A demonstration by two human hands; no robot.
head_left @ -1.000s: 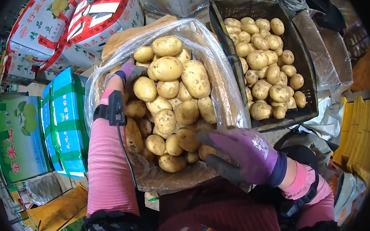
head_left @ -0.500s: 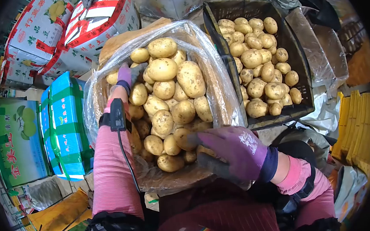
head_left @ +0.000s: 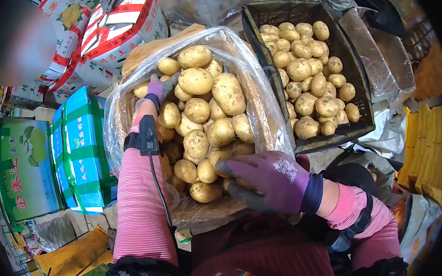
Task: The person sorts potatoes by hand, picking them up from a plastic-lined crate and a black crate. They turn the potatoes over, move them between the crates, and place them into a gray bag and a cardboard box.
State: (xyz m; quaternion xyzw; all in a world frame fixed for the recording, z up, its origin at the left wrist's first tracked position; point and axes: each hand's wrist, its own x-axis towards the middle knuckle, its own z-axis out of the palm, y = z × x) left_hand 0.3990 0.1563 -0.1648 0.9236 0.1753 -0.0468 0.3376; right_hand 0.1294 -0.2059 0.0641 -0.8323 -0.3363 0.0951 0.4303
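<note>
Many potatoes [head_left: 194,82] lie in a cardboard box [head_left: 139,57] lined with clear plastic. My left hand [head_left: 158,88], in a purple and grey glove, reaches in at the upper left among the potatoes; its fingers are partly hidden, so its grip cannot be told. My right hand [head_left: 266,178], gloved the same way, lies over the lower right of the box with fingers spread, its fingertips touching potatoes near the front edge. To the right of the box, a black crate [head_left: 341,138] holds smaller potatoes [head_left: 327,107].
Red-and-white printed boxes [head_left: 132,28] stand at the upper left. A blue box [head_left: 80,149] with green tape and a green printed box [head_left: 26,169] are at the left. Yellow crates [head_left: 425,148] stand at the right. A blurred shape covers the upper left.
My right hand has shifted slightly left, its fingertips still at the potatoes. A blurred shape has appeared at the upper left. The view has moved slightly.
</note>
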